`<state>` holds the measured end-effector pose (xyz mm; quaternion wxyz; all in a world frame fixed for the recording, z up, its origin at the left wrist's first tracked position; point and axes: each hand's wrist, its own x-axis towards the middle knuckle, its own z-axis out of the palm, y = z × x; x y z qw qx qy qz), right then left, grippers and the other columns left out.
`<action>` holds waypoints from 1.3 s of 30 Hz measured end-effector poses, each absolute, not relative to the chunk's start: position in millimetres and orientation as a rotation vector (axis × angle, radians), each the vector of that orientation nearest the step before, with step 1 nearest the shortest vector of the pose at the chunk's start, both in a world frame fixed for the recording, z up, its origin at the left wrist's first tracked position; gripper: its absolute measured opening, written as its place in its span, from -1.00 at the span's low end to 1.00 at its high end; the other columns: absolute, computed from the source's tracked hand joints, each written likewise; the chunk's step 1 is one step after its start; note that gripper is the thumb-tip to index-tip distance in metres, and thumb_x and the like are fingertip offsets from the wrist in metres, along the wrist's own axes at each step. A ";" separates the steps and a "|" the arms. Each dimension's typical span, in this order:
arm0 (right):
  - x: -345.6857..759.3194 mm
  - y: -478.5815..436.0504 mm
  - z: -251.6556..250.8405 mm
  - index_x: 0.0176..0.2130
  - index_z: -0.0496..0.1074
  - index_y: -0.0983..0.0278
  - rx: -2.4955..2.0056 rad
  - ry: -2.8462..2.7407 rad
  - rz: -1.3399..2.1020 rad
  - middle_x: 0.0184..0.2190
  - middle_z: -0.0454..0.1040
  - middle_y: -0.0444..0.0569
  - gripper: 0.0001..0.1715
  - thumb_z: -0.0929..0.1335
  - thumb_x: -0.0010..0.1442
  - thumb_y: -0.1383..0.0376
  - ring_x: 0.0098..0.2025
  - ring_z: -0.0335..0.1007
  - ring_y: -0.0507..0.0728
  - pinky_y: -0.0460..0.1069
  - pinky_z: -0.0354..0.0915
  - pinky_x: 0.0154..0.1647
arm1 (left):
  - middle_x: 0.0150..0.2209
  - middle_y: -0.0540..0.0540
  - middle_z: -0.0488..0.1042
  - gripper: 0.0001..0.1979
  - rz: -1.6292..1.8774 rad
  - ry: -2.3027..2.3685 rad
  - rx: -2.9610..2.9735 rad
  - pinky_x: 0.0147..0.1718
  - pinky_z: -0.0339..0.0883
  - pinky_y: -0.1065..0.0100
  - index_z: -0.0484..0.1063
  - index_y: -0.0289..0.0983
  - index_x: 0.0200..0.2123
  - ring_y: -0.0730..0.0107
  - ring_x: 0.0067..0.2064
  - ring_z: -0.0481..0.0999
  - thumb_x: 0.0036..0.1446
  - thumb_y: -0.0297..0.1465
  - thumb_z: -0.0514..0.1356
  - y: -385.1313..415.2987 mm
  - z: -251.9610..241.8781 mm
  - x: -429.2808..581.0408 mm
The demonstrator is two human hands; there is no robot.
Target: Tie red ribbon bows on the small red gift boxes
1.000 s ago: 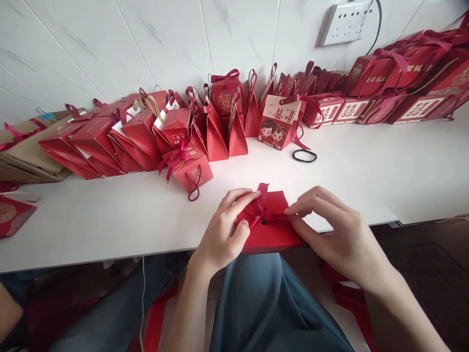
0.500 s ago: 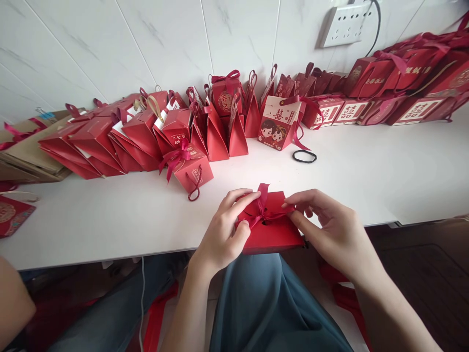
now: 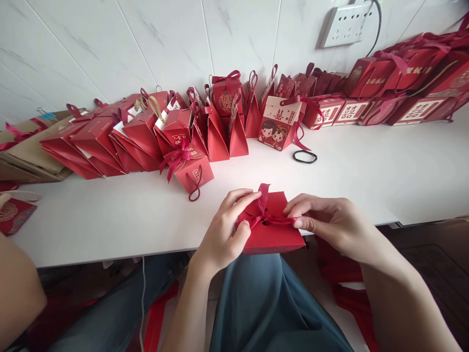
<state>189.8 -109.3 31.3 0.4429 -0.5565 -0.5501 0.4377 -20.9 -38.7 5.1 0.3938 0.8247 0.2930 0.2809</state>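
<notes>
A red box [image 3: 274,237] lies at the front edge of the white table, with a dark red ribbon [image 3: 262,213] knotted in a bow on its top. My left hand [image 3: 227,225] grips the box's left side and the ribbon there, its index finger on the upright loop and its thumb by the left part. On the right, my right hand [image 3: 326,220] pinches the ribbon's right part between thumb and fingers, over the box's right edge. The box's underside is hidden.
Rows of red gift boxes [image 3: 218,134] line the wall. One box with a bow [image 3: 194,171] and a black band [image 3: 305,156] lie nearer. At the left, a person's arm [image 3: 18,288] reaches beside a red bag [image 3: 16,215].
My right hand has shifted slightly right and flattened, now pinching the ribbon's right part farther out. The other person's arm has moved in, with fingers now at the red bag.
</notes>
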 end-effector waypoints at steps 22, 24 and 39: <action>179.3 -104.9 29.0 -0.17 0.33 0.26 -1.191 -1.191 1.376 -0.55 0.46 -0.15 -0.71 0.35 0.22 0.11 -0.79 -0.01 -0.16 -0.20 -0.13 -0.80 | 0.18 -0.07 0.20 -0.50 0.727 0.716 2.078 0.25 0.08 0.31 0.24 -0.22 0.17 0.29 0.24 0.18 0.17 -0.51 -0.06 -36.9 4.4 -19.9; 178.8 -102.8 27.5 -0.18 0.35 0.27 -1.214 -1.190 1.363 -0.64 0.39 -0.21 -0.72 0.31 0.25 0.10 -0.79 -0.03 -0.16 -0.21 -0.14 -0.80 | 0.18 -0.08 0.20 -0.50 0.730 0.709 2.074 0.25 0.07 0.33 0.24 -0.23 0.18 0.29 0.24 0.17 0.17 -0.51 -0.05 -37.1 4.4 -19.8; 180.9 -91.9 29.5 -0.20 0.38 0.28 -1.354 -1.293 1.220 -0.69 0.26 -0.25 -0.71 0.32 0.23 0.10 -0.70 0.03 -0.10 -0.20 -0.03 -0.73 | 0.18 -0.08 0.21 -0.49 0.723 0.724 2.080 0.25 0.08 0.32 0.25 -0.22 0.19 0.27 0.24 0.18 0.16 -0.51 -0.05 -37.6 4.1 -19.5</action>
